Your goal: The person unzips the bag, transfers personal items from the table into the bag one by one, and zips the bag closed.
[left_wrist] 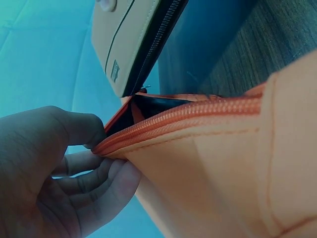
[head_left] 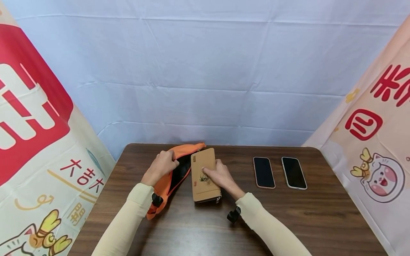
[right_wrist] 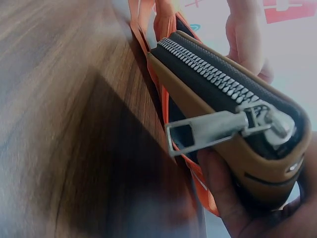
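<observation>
An orange zippered bag (head_left: 164, 185) lies on the left half of the table, its zip open on a dark lining. My left hand (head_left: 162, 164) pinches the edge of its opening; in the left wrist view thumb and fingers (left_wrist: 117, 184) grip the fabric beside the zip teeth. My right hand (head_left: 221, 175) holds a tan zip-around wallet (head_left: 201, 160) just right of the bag's opening, thumb on its printed face. In the right wrist view the wallet's metal zip (right_wrist: 213, 74) is closed, with its pull tab (right_wrist: 205, 131) hanging off the near end.
Two phones with dark screens, one in a pinkish case (head_left: 264, 172) and one in a white case (head_left: 294, 173), lie side by side on the right of the brown wooden table (head_left: 198, 234). A pale cloth (head_left: 198, 71) hangs behind the table, with printed banners at both sides.
</observation>
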Available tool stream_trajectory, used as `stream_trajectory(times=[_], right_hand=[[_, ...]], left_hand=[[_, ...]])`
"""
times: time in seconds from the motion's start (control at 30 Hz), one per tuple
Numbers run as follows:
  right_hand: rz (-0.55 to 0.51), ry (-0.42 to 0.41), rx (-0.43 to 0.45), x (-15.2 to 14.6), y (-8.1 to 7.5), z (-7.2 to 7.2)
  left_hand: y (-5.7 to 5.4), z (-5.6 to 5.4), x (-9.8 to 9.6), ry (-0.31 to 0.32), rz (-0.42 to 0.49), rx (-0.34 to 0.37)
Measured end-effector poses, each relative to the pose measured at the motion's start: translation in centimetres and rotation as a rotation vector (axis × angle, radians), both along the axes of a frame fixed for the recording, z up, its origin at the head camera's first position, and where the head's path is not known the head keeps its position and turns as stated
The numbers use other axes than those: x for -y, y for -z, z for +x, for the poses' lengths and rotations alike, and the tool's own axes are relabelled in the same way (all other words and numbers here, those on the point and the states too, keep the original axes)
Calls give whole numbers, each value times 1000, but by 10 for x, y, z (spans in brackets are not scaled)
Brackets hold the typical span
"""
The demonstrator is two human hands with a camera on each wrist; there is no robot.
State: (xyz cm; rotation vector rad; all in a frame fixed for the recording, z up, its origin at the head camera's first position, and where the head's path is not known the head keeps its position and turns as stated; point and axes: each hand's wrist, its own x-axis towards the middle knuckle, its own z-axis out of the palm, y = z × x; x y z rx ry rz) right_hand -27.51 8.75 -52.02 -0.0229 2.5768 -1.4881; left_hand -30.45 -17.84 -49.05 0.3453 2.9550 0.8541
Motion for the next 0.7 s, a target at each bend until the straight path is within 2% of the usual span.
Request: stream_trajectory(times=[0.37, 0.7], right_hand=[[-56, -53, 32, 12, 0, 3], [-72, -61, 53, 20, 3, 3]], left_hand=[[-1, -3, -2, -15, -24, 36], [-1, 0, -1, -2, -6, 12]])
